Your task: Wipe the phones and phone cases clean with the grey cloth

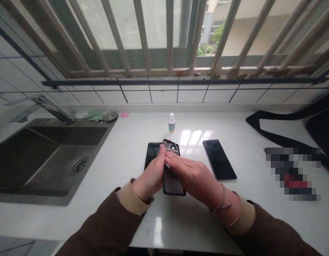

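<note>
**Since sliding seems unwanted, a phone case (pixel 171 182) lies pinned down**

Fingers open and flat, the right hand (pixel 192 171) presses across it, apparently steadying it. The left hand (pixel 150 175) butts against its edge, its grip unclear. A black smartphone (pixel 153 151) lies just beyond that hand.

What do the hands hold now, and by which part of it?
The left hand holds the left edge of a black rectangular phone case; the right hand lies flat across its middle.
</note>
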A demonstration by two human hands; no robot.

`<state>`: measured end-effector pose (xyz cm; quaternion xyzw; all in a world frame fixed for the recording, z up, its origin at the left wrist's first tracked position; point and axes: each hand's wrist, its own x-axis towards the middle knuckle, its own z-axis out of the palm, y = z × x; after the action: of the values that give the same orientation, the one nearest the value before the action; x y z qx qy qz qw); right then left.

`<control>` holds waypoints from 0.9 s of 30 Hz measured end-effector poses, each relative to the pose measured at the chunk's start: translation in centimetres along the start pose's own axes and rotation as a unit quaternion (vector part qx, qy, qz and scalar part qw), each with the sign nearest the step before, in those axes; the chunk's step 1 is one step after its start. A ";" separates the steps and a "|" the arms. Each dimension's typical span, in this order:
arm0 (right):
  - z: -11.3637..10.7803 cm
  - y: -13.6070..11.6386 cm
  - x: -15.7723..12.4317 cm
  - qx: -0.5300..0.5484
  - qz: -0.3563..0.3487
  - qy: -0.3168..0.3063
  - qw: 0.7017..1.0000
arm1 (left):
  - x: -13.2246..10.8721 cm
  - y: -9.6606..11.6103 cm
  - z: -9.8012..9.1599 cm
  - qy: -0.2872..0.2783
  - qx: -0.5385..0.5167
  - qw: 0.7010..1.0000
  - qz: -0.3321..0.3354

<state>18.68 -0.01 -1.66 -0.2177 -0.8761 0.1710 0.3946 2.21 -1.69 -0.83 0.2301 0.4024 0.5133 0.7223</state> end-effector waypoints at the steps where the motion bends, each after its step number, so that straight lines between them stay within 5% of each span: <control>1: 0.0 -0.2 0.0 0.008 -0.014 -0.008 1.000 | 0.1 0.1 -0.2 0.017 0.003 1.000 -0.006; 5: -0.4 -1.2 0.1 0.072 -0.042 -0.036 0.996 | 0.3 0.7 -0.7 0.074 0.012 0.997 -0.028; 8: -0.9 -1.9 0.2 0.157 0.034 -0.029 0.987 | 0.3 1.5 -0.7 0.088 -0.004 0.996 -0.014; 10: -1.2 -1.8 0.3 0.199 0.164 0.037 0.965 | 0.1 2.0 -0.4 0.078 -0.019 0.997 -0.001; 13: -1.7 -0.7 0.4 0.262 0.343 0.182 0.884 | -0.6 2.6 -0.1 0.027 -0.009 0.999 -0.019; 16: -2.2 0.8 0.6 0.265 0.394 0.263 0.840 | -1.3 2.5 0.0 -0.034 0.019 0.998 -0.059; 21: -1.9 0.7 0.9 0.018 0.245 0.202 0.948 | -1.5 0.9 -0.1 -0.074 0.072 0.989 -0.109; 27: -0.5 -0.5 0.4 -0.016 0.181 0.131 0.975 | -1.6 -0.8 -0.5 -0.109 0.102 0.980 -0.132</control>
<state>18.69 -0.17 -0.86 -0.3994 -0.7656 0.1959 0.4647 2.01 -3.49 -1.23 0.3022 0.3988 0.3416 0.7956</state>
